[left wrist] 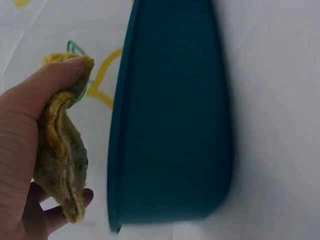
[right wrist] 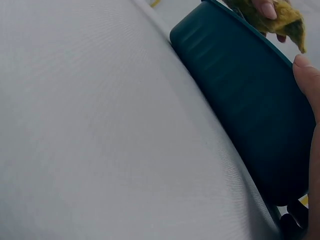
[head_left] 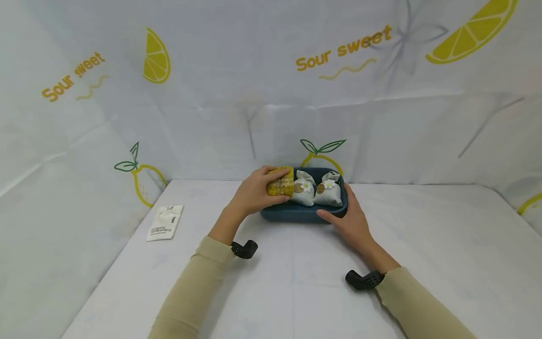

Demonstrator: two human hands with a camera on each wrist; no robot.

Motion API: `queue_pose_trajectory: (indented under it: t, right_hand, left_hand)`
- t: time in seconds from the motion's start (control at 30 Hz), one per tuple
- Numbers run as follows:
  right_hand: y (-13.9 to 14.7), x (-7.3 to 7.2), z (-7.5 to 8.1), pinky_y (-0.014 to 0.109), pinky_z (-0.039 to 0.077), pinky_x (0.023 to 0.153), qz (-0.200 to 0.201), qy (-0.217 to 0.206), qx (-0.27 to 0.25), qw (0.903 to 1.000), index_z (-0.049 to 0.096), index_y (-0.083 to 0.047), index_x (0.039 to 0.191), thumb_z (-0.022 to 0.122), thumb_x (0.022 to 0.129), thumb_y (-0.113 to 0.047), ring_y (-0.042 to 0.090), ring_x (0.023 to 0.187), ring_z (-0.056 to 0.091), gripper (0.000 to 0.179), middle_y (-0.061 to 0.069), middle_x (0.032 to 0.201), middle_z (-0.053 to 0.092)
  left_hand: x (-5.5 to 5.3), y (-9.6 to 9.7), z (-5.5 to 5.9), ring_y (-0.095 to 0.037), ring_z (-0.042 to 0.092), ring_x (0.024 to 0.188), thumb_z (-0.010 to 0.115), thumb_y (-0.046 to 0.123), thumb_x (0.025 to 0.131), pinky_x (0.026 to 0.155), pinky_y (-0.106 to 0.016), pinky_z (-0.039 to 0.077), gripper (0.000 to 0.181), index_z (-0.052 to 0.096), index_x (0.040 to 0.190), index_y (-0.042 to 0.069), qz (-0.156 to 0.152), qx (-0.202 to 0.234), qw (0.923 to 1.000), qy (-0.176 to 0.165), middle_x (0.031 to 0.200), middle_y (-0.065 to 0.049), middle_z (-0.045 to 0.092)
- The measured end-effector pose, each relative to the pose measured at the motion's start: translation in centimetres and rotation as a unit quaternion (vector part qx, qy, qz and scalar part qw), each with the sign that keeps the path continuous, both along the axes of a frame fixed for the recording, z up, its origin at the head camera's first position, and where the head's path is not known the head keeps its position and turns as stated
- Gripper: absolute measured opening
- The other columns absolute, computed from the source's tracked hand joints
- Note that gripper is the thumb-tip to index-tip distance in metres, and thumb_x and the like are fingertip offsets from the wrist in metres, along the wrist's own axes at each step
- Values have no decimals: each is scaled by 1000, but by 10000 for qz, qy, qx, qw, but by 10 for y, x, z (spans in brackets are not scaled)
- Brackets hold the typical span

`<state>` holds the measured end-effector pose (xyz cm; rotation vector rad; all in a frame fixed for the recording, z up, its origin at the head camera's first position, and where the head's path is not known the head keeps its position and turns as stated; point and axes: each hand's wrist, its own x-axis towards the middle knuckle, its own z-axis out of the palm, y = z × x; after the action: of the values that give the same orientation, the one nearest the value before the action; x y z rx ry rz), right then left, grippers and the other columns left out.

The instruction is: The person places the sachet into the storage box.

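In the head view my left hand [head_left: 254,192] pinches a fuzzy yellow, patterned cloth piece [head_left: 281,182] above the left end of a dark teal tub [head_left: 296,215]. The left wrist view shows this folded cloth piece [left wrist: 62,145] between thumb and fingers, beside the tub wall [left wrist: 170,115]. My right hand [head_left: 352,221] grips the tub's right end, its thumb at the front rim. Two small whitish drawstring pouches [head_left: 304,190], each with a white flower and a brown patch, sit side by side in the tub. The cloth piece hides the tub's left part.
A flat white packet or pouch with dark print [head_left: 166,223] lies at the table's left edge. Behind the tub hangs a white cloth backdrop [head_left: 203,141] with lemon prints. A white cover lies over the table [head_left: 292,282]. Each wrist wears a black camera band.
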<state>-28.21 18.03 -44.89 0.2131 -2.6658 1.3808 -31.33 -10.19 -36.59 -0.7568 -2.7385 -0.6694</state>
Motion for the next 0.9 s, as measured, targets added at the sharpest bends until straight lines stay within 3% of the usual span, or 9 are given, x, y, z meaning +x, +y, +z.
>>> queue_pose_trajectory:
  t: [0.3,0.47,0.67,0.9]
  right_hand:
    - [0,0,1,62,21,123,-10,-33,-38,10000,1,-10,164,72,89,-52,41,157,15,111,18,170,11]
    - [-3,0,1,62,22,123,39,-48,-91,9999,2,-10,164,72,89,-51,40,157,16,111,18,170,12]
    - [-5,-1,-1,63,23,122,22,-15,-39,10000,2,-10,164,72,89,-52,41,156,19,111,19,170,14]
    - [0,0,-3,63,23,122,-59,56,-39,10000,3,-9,164,73,89,-51,41,156,18,110,19,170,14]
  left_hand:
    - [-14,52,-10,-24,57,129,79,51,85,101,-45,54,73,50,150,33,-163,-313,9993,108,148,-2,51]
    - [-19,69,-18,-25,55,131,77,52,85,104,-45,53,75,48,151,33,-356,-603,9975,68,149,-4,51]
    - [-22,76,-25,-25,48,140,73,51,89,114,-43,45,71,47,152,30,-680,-786,9926,-626,152,-7,49]
    - [-29,82,-26,-21,45,145,71,33,96,118,-40,41,66,42,155,29,-931,-792,9839,-1307,156,-4,48]
